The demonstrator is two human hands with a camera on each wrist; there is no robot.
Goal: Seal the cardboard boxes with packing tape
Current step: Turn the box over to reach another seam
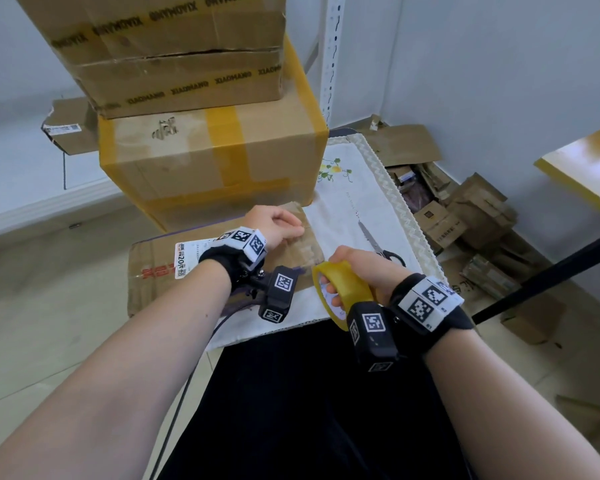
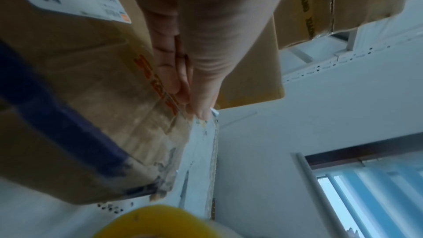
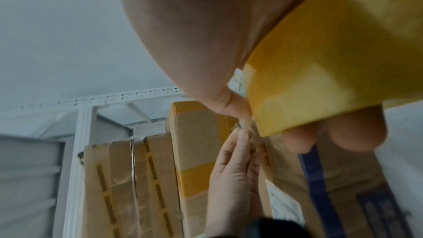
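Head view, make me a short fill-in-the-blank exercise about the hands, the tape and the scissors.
1. The right hand holds a roll of ____ tape.
2. The left hand presses on the flat ____ box.
3. The scissors lie on the white ____, untouched.

Missing words: yellow; cardboard; cloth

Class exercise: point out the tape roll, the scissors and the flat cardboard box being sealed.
tape roll (image 1: 347, 289), head view, on its yellow outer band.
scissors (image 1: 390, 254), head view, on the black handles.
flat cardboard box (image 1: 153, 271), head view, on its bare brown top left of the label.
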